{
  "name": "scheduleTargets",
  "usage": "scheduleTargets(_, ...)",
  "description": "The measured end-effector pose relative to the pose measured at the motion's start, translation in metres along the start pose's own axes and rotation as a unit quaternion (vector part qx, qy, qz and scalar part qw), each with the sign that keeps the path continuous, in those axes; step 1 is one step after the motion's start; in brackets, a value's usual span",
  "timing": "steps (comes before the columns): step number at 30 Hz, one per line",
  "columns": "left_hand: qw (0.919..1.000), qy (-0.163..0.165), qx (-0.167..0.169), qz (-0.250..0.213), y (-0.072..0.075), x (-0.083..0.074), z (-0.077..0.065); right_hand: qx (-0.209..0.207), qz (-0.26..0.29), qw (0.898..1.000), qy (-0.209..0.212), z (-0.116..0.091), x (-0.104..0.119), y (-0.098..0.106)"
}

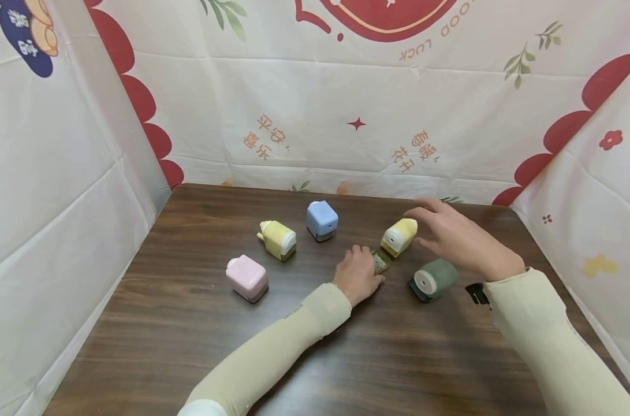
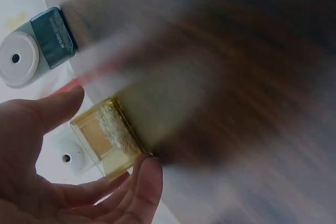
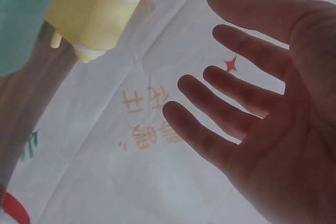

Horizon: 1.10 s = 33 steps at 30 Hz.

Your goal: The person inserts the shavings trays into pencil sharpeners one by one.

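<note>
In the head view my left hand [image 1: 357, 274] reaches across the table with its fingers and thumb around a clear yellow shavings drawer [image 2: 107, 137]. Pencil shavings lie inside the drawer, and my fingertips curl at its lower edge in the left wrist view. Right behind it stands a yellow pencil sharpener [image 1: 399, 237] with a white round front. My right hand [image 1: 450, 240] hovers just right of this sharpener, fingers spread and holding nothing. In the right wrist view the yellow sharpener shows at upper left, apart from the fingers.
A dark green sharpener [image 1: 435, 278] stands below my right hand. Farther left on the brown wooden table [image 1: 190, 341] are a blue sharpener [image 1: 322, 219], another yellow sharpener [image 1: 278, 238] and a pink sharpener [image 1: 248, 278]. White printed cloth [image 1: 315, 92] hangs behind and on both sides.
</note>
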<state>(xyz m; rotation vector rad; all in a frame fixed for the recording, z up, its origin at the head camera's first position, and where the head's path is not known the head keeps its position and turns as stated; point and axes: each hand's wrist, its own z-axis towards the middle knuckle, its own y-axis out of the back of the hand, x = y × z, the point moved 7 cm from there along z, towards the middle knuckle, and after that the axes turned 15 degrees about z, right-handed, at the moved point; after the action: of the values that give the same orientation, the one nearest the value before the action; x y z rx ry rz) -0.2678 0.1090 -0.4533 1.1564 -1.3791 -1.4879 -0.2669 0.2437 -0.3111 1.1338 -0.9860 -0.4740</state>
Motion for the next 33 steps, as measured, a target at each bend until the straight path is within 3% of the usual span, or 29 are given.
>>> scheduleTargets(10, 0.9996, -0.021, -0.016, 0.006, 0.0, -0.009, 0.005, 0.036, 0.003, 0.999, 0.002, 0.024, 0.005, -0.004)
scheduleTargets(16, 0.9995, -0.019, -0.024, -0.012, 0.002, -0.009, 0.008, 0.069, 0.002, 0.997, -0.028, 0.033, -0.012, -0.01)
scheduleTargets(23, 0.9995, -0.013, -0.027, -0.014, 0.003, -0.008, 0.011, 0.097, -0.009, 0.995, 0.002, 0.048, -0.032, -0.02)
scheduleTargets(30, 0.9995, -0.017, -0.025, -0.004, 0.0, -0.009, 0.016, 0.116, -0.035, 0.992, -0.031, 0.053, -0.046, -0.033)
scheduleTargets(33, 0.9997, -0.015, -0.021, -0.004, 0.0, -0.009, 0.018, 0.116, -0.052, 0.992, -0.025, 0.055, -0.048, -0.036)
